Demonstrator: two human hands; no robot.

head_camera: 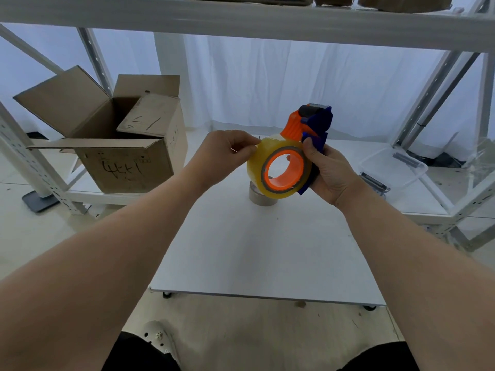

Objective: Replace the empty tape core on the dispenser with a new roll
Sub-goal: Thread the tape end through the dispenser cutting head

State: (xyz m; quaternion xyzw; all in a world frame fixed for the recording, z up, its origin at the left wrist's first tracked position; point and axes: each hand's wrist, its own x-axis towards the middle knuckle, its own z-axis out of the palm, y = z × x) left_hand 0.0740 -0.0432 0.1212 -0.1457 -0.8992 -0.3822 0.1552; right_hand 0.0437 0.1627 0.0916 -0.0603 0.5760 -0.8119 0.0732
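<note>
just above the centre of the frame, over the far part of the white worktop [254,250], the dispenser [308,127] is held in the air with its head up. its neck is orange and its handle and guard are dark blue, with a black roller [308,111] and a toothed blade [319,105] at the very top. a roll of tape [255,170], thick, glossy and yellowish-clear, sits on the orange hub [284,180], its grey inner ring showing round the hub. the right hand [332,175] grips the blue handle from the right, fingers wrapped behind it and thumb against the roll's upper right rim. the left hand [225,153] has its fingers curled, thumb and forefinger pinching the roll's upper left edge; whether they have the loose end of the tape cannot be told.

directly below the roll, and partly hidden by it, a short grey-brown core [258,199] stands on the worktop. at the left an open cardboard box [120,156] with scrawled black marks sits on a low white shelf [101,195], flaps up. at the right a clear plastic tub [393,170] rests on another low shelf.

the worktop is a plain white board on small black castors [166,295] over a pale floor. slotted white metal racking [241,20] frames the scene, and a white curtain [267,84] hangs behind. at the bottom edge are dark trouser legs and a pale perforated shoe [158,336].
</note>
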